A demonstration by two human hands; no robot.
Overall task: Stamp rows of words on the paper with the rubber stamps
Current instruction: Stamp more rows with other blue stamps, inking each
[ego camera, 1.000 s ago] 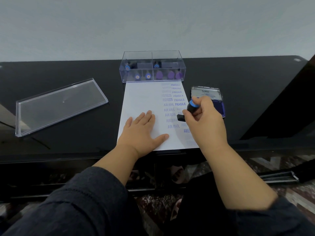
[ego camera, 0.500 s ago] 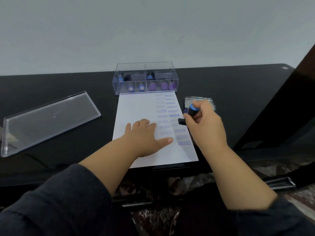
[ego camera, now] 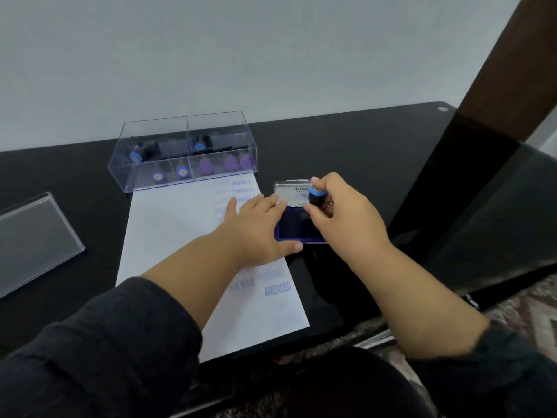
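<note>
While the right hand [ego camera: 340, 212] pinches a rubber stamp [ego camera: 316, 198] by its black body, blue cap up, the stamp stands on the dark blue bed of the ink pad [ego camera: 297, 227], so I judge this to be a re-inking before the next impression. The pad lies just beside the right edge of the paper [ego camera: 180, 230], under both hands; its open lid, with a printed label, stands at the far side beyond the right fingers. That closeness looks deliberate: the stamp has only a short way to go from ink to sheet.

The left hand [ego camera: 256, 227] lies flat and spread, fingers straight, across the paper's right edge, with the thumb at the pad's near corner and the fingertips by its lid. It seems to steady sheet and pad together. Whether it presses hard I cannot tell.

On the paper, FRAGILE shows beyond the left hand, and AIR MAIL and AMENDED show nearer than it, along the right half; the part left of the hand is bare.

Beyond both hands, touching the sheet's far edge, a clear box [ego camera: 184, 152] holds more stamps with blue and purple caps. Its clear lid [ego camera: 33, 236] rests well to the left on the black table [ego camera: 376, 152].
</note>
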